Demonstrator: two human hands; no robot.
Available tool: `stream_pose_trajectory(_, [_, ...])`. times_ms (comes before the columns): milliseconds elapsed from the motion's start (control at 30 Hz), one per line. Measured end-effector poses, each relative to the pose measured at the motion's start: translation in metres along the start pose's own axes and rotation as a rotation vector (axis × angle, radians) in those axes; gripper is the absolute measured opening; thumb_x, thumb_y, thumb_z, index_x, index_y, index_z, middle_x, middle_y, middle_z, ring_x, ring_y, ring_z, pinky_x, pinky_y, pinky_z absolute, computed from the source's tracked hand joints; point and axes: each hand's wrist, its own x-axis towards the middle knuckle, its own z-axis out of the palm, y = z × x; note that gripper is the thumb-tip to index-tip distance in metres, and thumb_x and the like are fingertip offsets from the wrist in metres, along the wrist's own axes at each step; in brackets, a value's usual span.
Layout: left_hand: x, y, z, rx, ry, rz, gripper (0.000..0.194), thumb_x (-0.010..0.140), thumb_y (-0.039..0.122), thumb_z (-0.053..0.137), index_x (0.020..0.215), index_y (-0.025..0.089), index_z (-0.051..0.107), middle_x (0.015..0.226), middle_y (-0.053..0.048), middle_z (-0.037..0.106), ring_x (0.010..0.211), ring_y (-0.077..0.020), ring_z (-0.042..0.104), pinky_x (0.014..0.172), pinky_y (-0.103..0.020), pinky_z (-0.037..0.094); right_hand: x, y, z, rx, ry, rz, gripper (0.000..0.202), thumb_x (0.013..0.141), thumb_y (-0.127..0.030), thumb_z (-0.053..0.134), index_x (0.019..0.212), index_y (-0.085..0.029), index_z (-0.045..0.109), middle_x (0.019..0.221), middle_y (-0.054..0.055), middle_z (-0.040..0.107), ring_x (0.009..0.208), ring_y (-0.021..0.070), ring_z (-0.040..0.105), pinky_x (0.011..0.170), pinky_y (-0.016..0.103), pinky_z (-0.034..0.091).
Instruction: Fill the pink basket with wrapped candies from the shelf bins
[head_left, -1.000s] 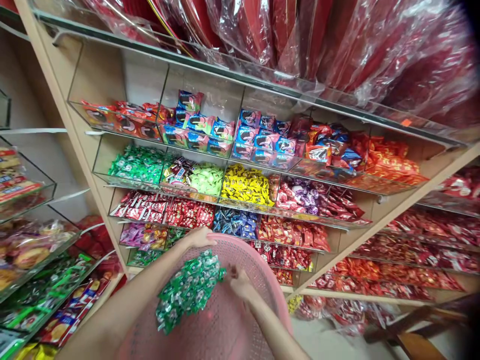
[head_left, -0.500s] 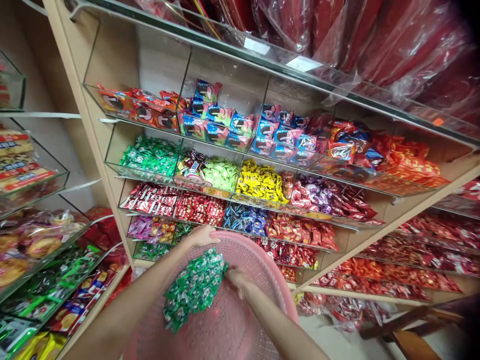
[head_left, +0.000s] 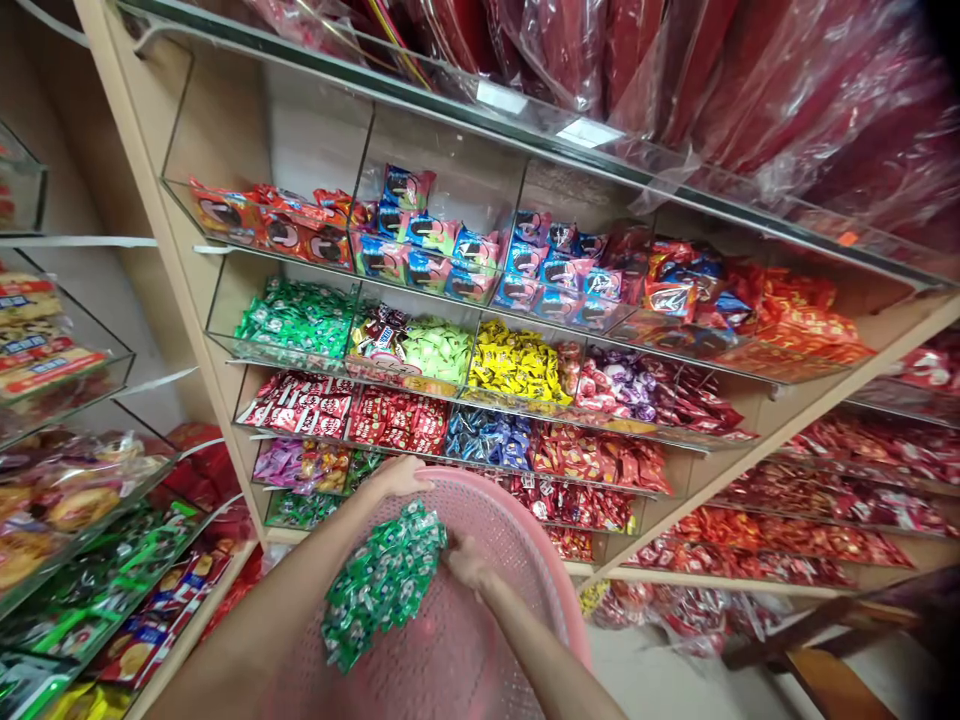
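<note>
Left hand (head_left: 405, 478) clasps pink basket (head_left: 564, 575); right hand (head_left: 469, 563), grip unclear, beside glossy green sweets (head_left: 386, 580)

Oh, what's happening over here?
A person is handling a clear bag of green-wrapped sweets over a pink basket. The left hand holds the basket's far rim, while the right hand is at one end of the bag; whether it grips it is hard to tell. Ahead are shelves of wrapped sweets, including loose green and yellow ones.
</note>
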Motion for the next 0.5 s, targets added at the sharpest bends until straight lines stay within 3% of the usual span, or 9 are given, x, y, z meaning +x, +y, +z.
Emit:
stream_pose_trajectory(233, [0.000, -0.002, 0.003, 0.026, 0.027, -0.031, 0.051, 0.071, 0.068, 0.043, 0.078, 0.022, 0.065, 0.080, -0.005, 0.070, 0.072, -0.0188, 0.063, 0.060, -0.023, 0.039, 0.009, 0.014, 0.005, -0.138, 0.012, -0.049, 0.040, 0.062, -0.014, 0.048, 0.098, -0.022, 0.064, 0.080, -0.001, 0.066, 0.076, 0.0173, 0.057, 0.068, 0.026, 0.045])
stream_pose_trajectory(500, [0.002, -0.006, 0.001, 0.040, 0.059, -0.074, 0.052, 0.071, 0.069, 0.041, 0.076, 0.022, 0.064, 0.080, -0.006, 0.070, 0.077, -0.0208, 0.065, 0.060, -0.023, 0.038, 0.011, -0.010, 0.001, -0.269, -0.083, -0.010, 0.048, 0.059, -0.006, 0.050, 0.104, -0.022, 0.059, 0.086, -0.001, 0.065, 0.083, 0.0166, 0.056, 0.074, 0.024, 0.042])
